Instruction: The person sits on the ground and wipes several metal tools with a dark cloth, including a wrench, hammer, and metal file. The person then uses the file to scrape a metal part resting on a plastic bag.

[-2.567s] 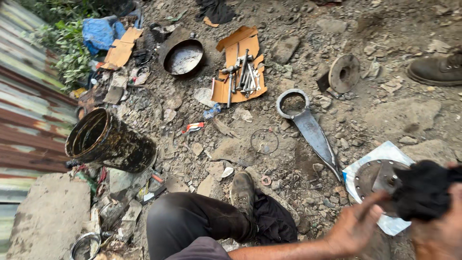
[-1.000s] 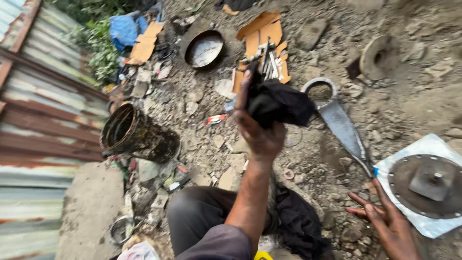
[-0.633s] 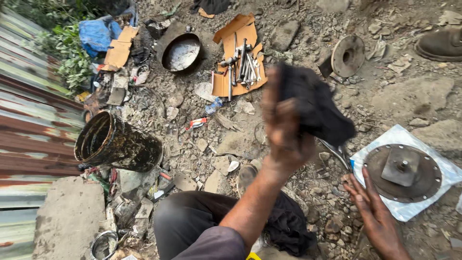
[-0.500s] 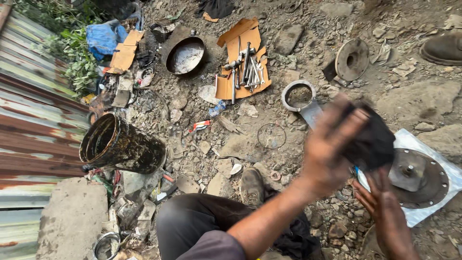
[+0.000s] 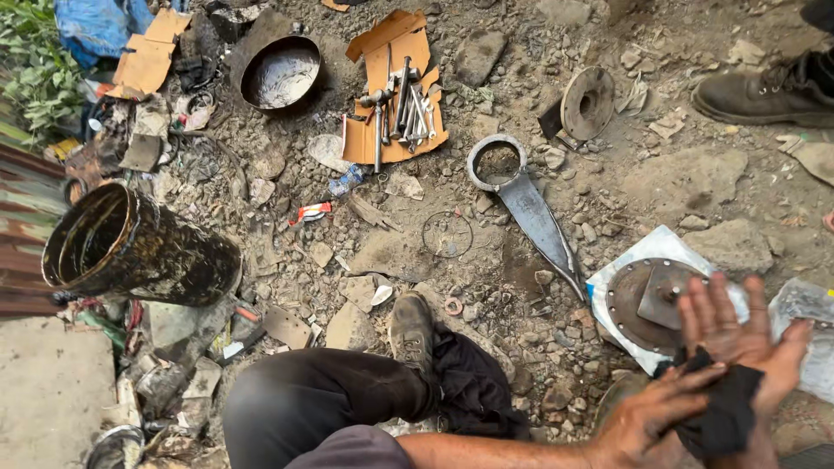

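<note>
At the lower right my left hand [image 5: 647, 421] grips a black cloth [image 5: 725, 417] and presses it against the heel of my right hand [image 5: 738, 334]. My right hand is held up with its fingers spread and grips nothing. Just behind both hands, a rusty round metal disc [image 5: 634, 300] with a raised hub lies on a white sheet [image 5: 638, 252] on the dirt. My bent leg in dark trousers and my shoe [image 5: 413, 330] are at bottom centre.
A long flat tool with a ring head [image 5: 526, 200] lies left of the disc. Wrenches rest on cardboard [image 5: 395, 95], near a metal bowl [image 5: 280, 74] and a flanged disc [image 5: 586, 104]. A black oily drum [image 5: 130, 247] lies at left. Another person's boot [image 5: 773, 87] is at top right.
My left hand swung the black cloth from high over the tools down to the lower right. It now presses the cloth against my right hand, which has lifted off the ground beside the disc.
</note>
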